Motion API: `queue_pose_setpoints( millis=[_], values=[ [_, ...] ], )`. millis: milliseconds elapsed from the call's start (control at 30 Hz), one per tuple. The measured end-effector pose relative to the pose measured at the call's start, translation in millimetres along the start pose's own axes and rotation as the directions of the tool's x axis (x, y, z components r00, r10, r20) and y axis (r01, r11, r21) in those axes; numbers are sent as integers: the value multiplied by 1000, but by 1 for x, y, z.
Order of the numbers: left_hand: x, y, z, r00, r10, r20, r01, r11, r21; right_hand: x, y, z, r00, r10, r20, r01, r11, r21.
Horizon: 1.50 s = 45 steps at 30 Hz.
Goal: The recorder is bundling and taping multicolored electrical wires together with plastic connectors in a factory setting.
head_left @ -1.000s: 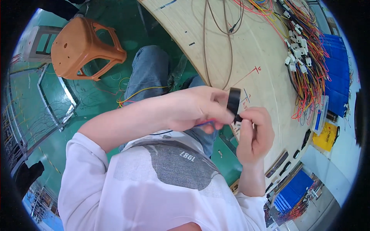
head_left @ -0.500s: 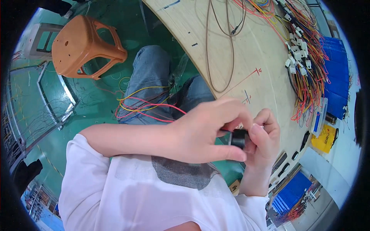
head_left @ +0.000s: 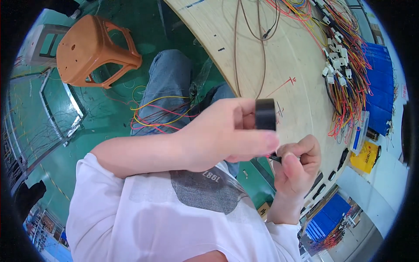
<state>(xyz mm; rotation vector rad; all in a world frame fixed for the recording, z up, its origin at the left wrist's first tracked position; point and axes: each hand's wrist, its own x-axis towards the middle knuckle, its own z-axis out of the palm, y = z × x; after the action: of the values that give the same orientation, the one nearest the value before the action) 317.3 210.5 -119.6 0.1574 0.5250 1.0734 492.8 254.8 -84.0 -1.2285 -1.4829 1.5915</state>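
Black roll of tape (head_left: 265,114) sits upright in the left hand (head_left: 222,137), pinched between thumb and fingers, just above the right hand (head_left: 297,166). Right hand is curled, fingertips pressed together on a thin dark wire end (head_left: 275,158). Below the left hand, loose red and yellow wires (head_left: 152,115) lie across the denim-clad knee. Beyond both hands: curved wooden workboard (head_left: 279,65), then multicoloured wire harness (head_left: 345,70). Far left of them: orange plastic stool (head_left: 94,50).

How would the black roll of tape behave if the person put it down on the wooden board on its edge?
The black tape roll is round, so on its edge it would probably roll across the smooth wooden board. It looks small and likely light: the left hand holds it with fingertips alone. Laid flat, it should stay put.
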Motion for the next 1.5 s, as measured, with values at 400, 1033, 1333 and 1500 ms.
queue_pose_setpoints(
  millis=[400, 1033, 1333, 1500],
  values=[
    [9, -23, -4, 917, 377, 132, -301, 436, 848, -3, -11, 9, 994, 109, -10, -109, 993, 39],
    [-3, -19, -4, 996, 88, 36, -95, 945, 312, 2, -15, 6, 998, 56, -14, -52, 983, 176],
    [-1, -16, -9, 915, 367, 171, -393, 706, 589, -1, 6, 17, 998, -18, 60, 9, 990, 140],
    [0, -10, -1, 923, 383, 25, -246, 540, 805, 1, 11, 18, 986, -169, 2, 169, 982, 85]
  ],
)
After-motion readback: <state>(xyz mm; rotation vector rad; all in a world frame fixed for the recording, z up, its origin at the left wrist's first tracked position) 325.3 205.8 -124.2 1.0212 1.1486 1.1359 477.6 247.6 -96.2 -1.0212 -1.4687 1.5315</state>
